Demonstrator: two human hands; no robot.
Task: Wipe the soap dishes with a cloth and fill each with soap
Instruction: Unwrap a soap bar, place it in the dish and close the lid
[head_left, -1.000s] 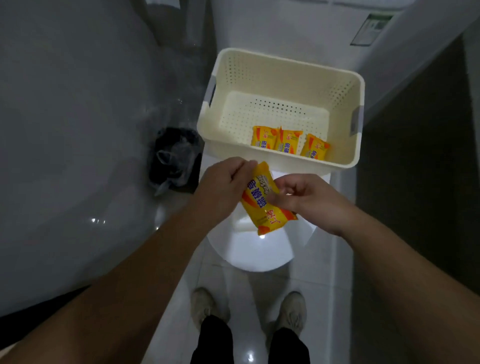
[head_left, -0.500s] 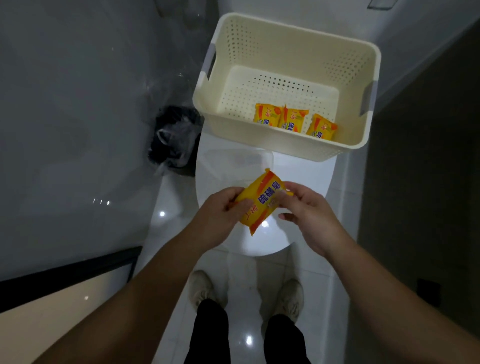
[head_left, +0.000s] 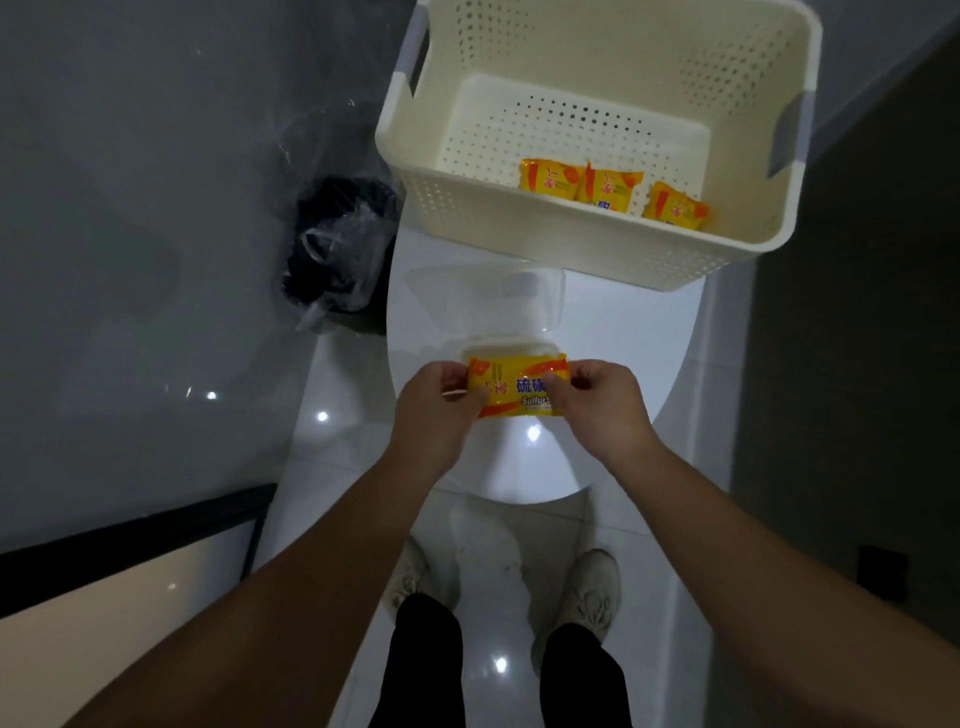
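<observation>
Pinching a yellow soap packet (head_left: 517, 387) at its two short ends, the left hand (head_left: 431, 410) and the right hand (head_left: 602, 410) hold it between them, fingers curled over the wrapper's edges and thumbs underneath or behind, out of sight. Half a second ago the packet stood tilted with one corner up and the hands closer together. Now it lies level, its printed face turned up, with one hand at each end.

Just beyond the fingers, the white soap dish (head_left: 506, 349) shows its far rim above the packet's top edge. The packet covers most of the dish, and whether the two touch cannot be told. The dish's clear lid (head_left: 483, 296) lies open on the far side of the dish. Both rest on the white toilet lid (head_left: 613, 338). In the earlier frame the hands were nearer the toilet lid's front edge and the dish base was not visible.

Farther back, a cream perforated basket (head_left: 571, 244) sits at the rear of the toilet. Three more yellow packets lie in a row along its near wall: (head_left: 548, 179), (head_left: 610, 189) and (head_left: 675, 208). To the left, on the floor beside the toilet, stands a black bin (head_left: 343, 244) with a clear plastic liner. Below the forearms, pale shoes (head_left: 592, 587) stand on the glossy tiles.
</observation>
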